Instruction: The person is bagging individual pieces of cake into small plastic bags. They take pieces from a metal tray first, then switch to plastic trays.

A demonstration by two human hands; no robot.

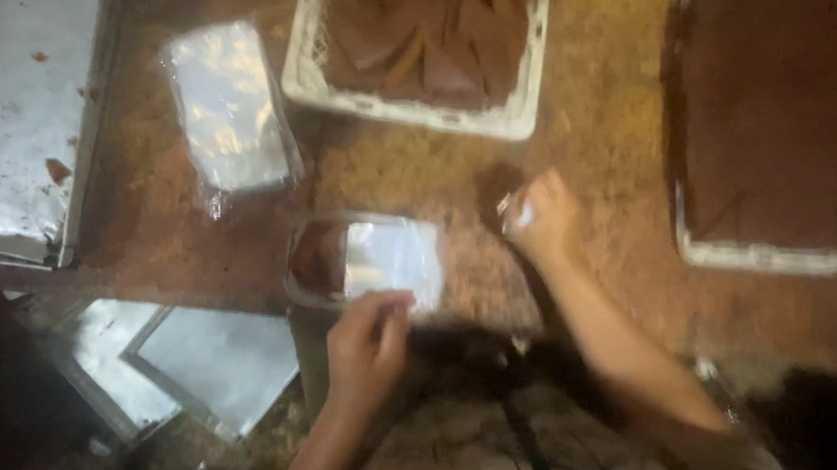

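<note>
Largest in view is one brown worktop dusted with crumbs, spreading out beyond both hands. Far to the right of the right hand sits one big tray with a pale rim, filled by a single dark brown slab. Well to the left of the left hand lies one shiny metal sheet pan, spotted with brown specks, and below the table edge, just left of the left forearm, one more metal tray catches the light. Straight ahead of the hands, past the right one, stands one white plastic crate holding cut brown pieces, too blurred to count. Ahead and left of the left hand rests one wrapped stack of clear containers. Just ahead of the left hand is one clear plastic container with something brown inside, and the left hand pinches the near edge of its shiny lid, which lies over the container's right part. The right hand is well apart from the left, closed around one small shiny thing at its fingertips, too blurred to identify, hovering beside the container's right side.
</note>
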